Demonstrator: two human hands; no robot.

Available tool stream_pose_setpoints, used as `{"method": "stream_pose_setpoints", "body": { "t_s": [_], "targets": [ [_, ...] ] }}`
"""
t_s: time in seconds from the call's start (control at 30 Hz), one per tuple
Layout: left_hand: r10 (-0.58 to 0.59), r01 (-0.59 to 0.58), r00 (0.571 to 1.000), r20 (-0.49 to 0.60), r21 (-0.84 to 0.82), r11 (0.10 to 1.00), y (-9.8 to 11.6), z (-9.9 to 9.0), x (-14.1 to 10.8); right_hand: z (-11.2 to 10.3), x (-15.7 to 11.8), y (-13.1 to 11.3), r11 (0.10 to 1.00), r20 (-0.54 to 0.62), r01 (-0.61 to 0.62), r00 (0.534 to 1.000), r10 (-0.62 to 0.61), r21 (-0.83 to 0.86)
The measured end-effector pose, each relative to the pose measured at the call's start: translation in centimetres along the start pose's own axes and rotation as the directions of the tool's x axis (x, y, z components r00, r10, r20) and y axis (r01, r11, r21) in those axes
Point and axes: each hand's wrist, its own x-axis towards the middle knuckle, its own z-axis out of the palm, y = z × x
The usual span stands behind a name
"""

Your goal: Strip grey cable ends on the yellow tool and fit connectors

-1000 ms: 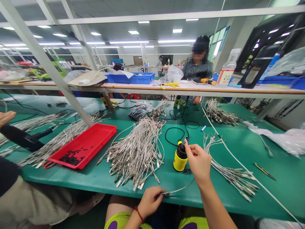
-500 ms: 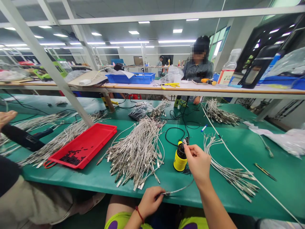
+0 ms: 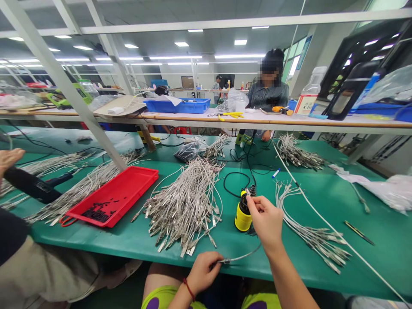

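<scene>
Green workbench [image 3: 370,253] beneath: the left hand [image 3: 202,272] closes firmly on a silver braided wire [image 3: 241,257], while the right hand [image 3: 265,223] narrowly pinches something too small to tell above a yellow cylinder [image 3: 243,219].

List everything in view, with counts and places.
green workbench: 1, green, runs across the view
wire bundles: about 6, grey with metal terminals, spread along the workbench
tray: 1, red, left of centre, small dark parts inside
cylinder: 1, yellow and black, upright, front centre
coiled cord: 1, black, behind the cylinder
crate: 1, blue, upper shelf
pliers: 1, yellow handles, upper shelf
co-worker: 1, grey top, across the workbench
grey cable: 1, grey, between the hands
bracelet: 1, red, left wrist
left hand: 1, holds the cable, front
right hand: 1, pinches the cable end, above the cylinder
</scene>
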Motion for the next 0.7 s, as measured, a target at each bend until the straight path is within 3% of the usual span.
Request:
{"method": "stream_pose_setpoints", "body": {
  "t_s": [0.33,0.47,0.6,0.7],
  "targets": [
    [0.011,-0.011,1.000,-0.016,0.014,1.000,-0.1,0.1,-0.1,0.2,-0.8,-0.7,0.997,0.026,-0.033,0.999,0.031,0.070],
    [0.017,-0.017,1.000,-0.014,0.019,1.000,-0.1,0.0,-0.1,-0.3,-1.2,-0.1,0.956,-0.026,-0.113,0.992,0.125,0.272],
    [0.020,-0.019,1.000,-0.011,0.020,1.000,0.0,0.0,-0.1,-0.1,-0.8,1.7,0.846,-0.110,-0.142,0.967,0.229,0.513],
    [0.021,-0.021,1.000,-0.013,0.019,1.000,0.2,0.0,-0.1,0.5,-0.2,3.1,0.797,-0.092,-0.145,0.966,0.243,0.587]
  ]
}}
